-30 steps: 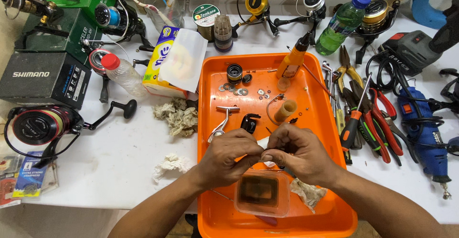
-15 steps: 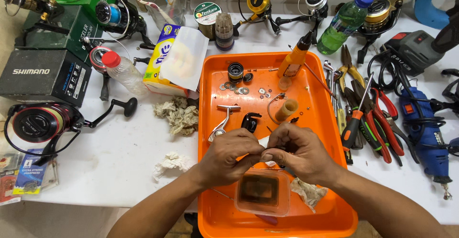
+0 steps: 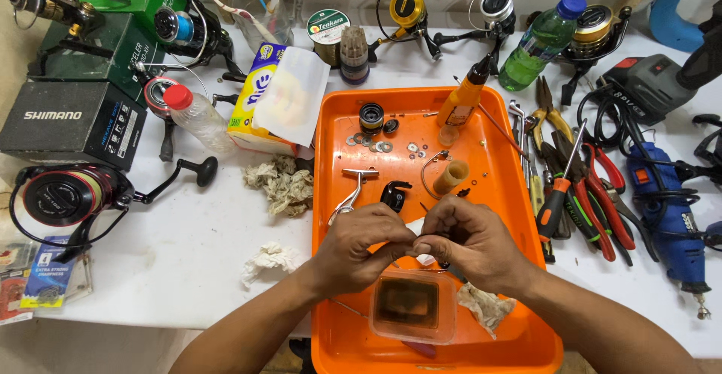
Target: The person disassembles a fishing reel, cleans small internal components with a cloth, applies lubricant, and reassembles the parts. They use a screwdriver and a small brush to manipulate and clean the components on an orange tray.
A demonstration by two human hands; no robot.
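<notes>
White and crowded, the surface [image 3: 188, 261] was spread with fishing reels, boxes and hand tools, and an orange tray [image 3: 342, 163] was set at its near edge, just right of the middle. Above the near half of that tray the left hand [image 3: 359, 248] and the right hand [image 3: 465, 242] were brought fingertip to fingertip, both pinched narrowly on a small part [image 3: 413, 229] mostly hidden between them. Just below them a clear plastic tub [image 3: 410, 306] of brown liquid was placed in the tray, with washers [image 3: 380, 145] scattered toward its far edge.
</notes>
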